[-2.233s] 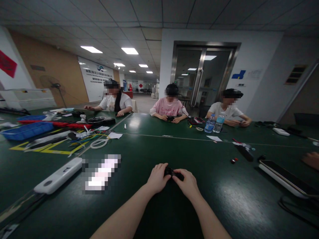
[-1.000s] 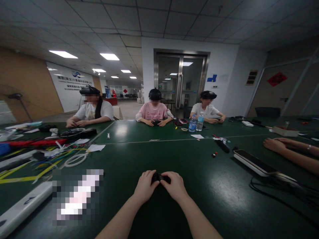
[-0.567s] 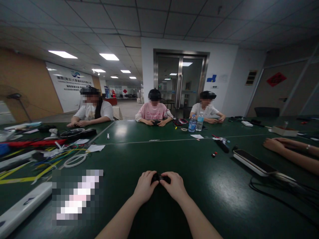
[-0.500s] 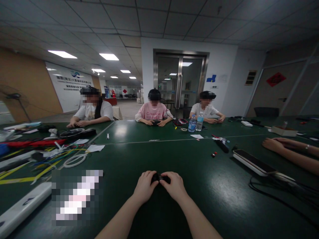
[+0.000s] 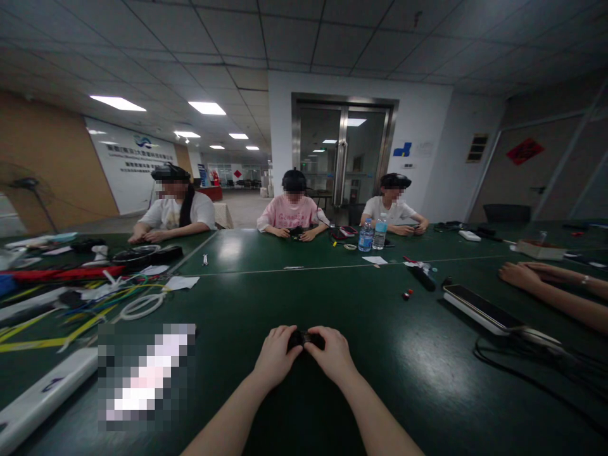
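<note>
Both of my hands rest low over the dark green table [image 5: 228,373], wrapped round one small black object [image 5: 301,339]. My left hand [image 5: 277,356] grips its left end, and my right hand [image 5: 332,353] its right end. Each thumb presses on the near side, with the thumb tips close together. Between the fingers a dark, slightly shiny middle part shows; fingers cover much of the rest, so its exact kind cannot be made out.
To the left lie a white power strip [image 5: 52,396], a coiled white cable [image 5: 142,306] and tangled wires. Rightward are a phone [image 5: 484,308] on a white block and black cables [image 5: 532,380]. Two water bottles [image 5: 365,236] stand farther back. Several people sit around the table.
My hands and the black object stay almost still. Across the table, the person in pink has tilted the dark thing in their hands.
</note>
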`<state>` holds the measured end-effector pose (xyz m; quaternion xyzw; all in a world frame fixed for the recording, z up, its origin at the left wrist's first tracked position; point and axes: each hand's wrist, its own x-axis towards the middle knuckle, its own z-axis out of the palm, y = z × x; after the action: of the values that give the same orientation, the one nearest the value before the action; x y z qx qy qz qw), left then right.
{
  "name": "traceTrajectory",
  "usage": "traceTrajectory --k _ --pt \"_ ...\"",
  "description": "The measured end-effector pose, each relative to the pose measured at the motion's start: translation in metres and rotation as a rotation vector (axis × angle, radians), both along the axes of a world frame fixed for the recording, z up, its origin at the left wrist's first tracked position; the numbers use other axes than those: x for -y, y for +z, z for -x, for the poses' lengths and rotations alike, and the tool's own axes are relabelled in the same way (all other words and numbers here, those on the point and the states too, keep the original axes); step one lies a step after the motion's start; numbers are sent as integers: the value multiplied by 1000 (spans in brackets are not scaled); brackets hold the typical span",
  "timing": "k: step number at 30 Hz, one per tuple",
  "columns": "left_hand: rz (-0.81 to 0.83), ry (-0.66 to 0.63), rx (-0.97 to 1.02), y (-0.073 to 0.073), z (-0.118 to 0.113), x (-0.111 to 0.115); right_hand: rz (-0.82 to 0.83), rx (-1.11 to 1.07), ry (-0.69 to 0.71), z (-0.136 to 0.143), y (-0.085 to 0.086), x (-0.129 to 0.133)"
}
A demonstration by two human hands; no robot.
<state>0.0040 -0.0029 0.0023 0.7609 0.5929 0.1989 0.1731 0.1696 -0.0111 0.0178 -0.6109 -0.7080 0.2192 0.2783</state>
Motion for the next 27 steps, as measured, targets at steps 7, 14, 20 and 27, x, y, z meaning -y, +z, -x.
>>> traceTrajectory --k 7,14,20,27 --pt "7 0 3 4 1 2 38 -46 1 0 4 3" --pt "27 9 -6 4 0 3 34 -57 8 0 0 1" --pt "4 -16 -13 3 0 2 25 -45 5 0 -2 1" --pt "-28 -21 -23 -4 1 -3 -25 -15 23 -1 -3 0"
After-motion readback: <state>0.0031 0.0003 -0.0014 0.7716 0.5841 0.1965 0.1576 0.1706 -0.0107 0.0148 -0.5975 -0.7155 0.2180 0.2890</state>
